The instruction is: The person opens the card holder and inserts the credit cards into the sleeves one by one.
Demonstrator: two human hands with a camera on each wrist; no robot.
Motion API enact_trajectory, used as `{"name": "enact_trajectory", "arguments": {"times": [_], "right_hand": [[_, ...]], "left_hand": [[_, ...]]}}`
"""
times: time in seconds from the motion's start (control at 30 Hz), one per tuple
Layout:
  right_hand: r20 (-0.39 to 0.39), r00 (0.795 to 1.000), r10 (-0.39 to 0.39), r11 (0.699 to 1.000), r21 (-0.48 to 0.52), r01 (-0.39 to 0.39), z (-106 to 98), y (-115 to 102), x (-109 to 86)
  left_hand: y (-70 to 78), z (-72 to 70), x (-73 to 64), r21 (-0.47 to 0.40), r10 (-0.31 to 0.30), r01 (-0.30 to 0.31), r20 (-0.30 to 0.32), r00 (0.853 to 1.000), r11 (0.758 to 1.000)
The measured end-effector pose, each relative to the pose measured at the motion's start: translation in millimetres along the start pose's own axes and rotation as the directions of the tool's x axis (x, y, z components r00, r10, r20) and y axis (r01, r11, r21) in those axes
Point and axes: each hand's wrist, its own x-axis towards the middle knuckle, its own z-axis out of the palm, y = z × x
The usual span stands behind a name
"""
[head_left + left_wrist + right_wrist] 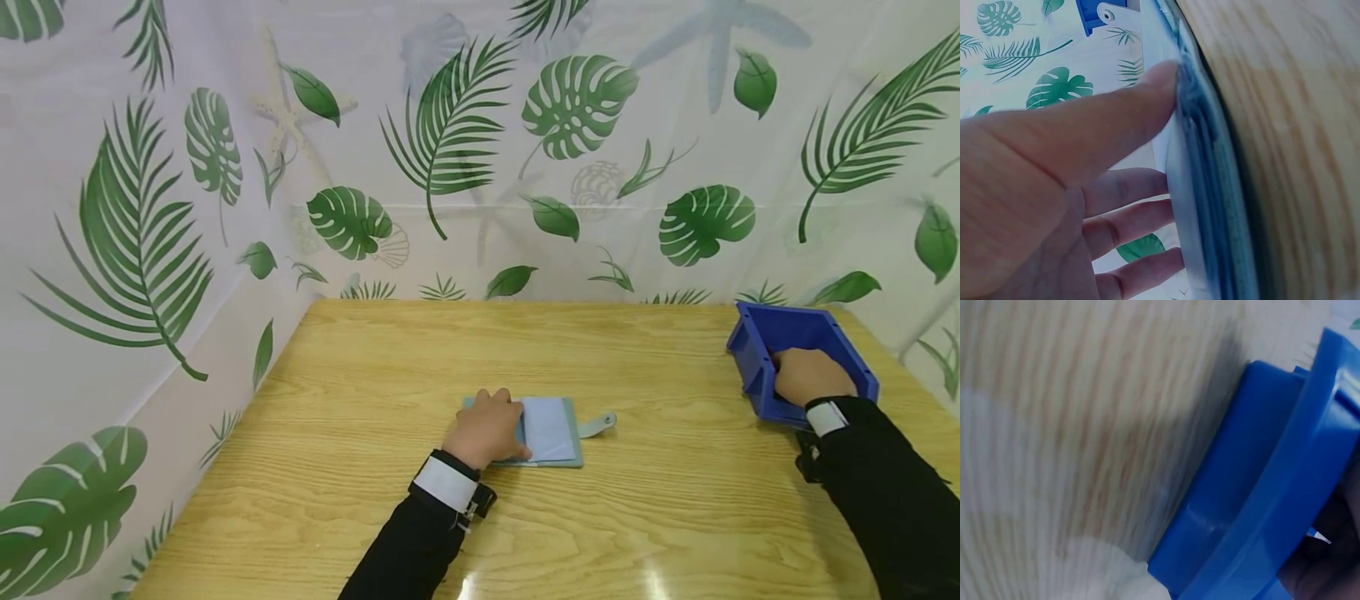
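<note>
A light blue card holder (551,429) with a snap strap (597,426) lies opened flat on the table, its layered sleeves (1200,206) seen edge-on in the left wrist view. Over its left half is my left hand (487,429). The thumb (1116,122) touches the near edge and the other fingertips rest on the top sleeve, spread apart. Far to the right, my right hand (813,375) reaches inside a blue plastic bin (757,367). Its fingers are mostly hidden by the bin wall, and I cannot tell what they hold.
The wooden table (360,358) carries the bin near its back right corner. Behind and along the left side hangs a white leaf-patterned sheet (480,183). Each wrist wears a strapped camera.
</note>
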Motion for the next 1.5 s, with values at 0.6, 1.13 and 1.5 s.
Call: {"name": "enact_trajectory", "arguments": {"times": [0.6, 1.13, 1.5], "right_hand": [[-0.154, 0.988, -0.01, 0.999, 0.031, 0.015, -19, 3, -9.2], [-0.525, 0.851, 0.003, 0.997, 0.068, 0.039, -47, -61, -18.9], [-0.488, 0.829, -0.273, 0.942, 0.039, 0.333, -38, -148, -33.0]], "left_hand": [[-0.5, -0.5, -0.4, -0.002, -0.007, 0.007, 0.028, 1.0, 1.0], [-3.2, 1.1, 4.1, -0.088, -0.034, 0.034, -0.006, 0.999, 0.996], [-3.4, -1.8, 5.4, -0.217, -0.064, 0.018, -0.209, 0.976, 0.976]]}}
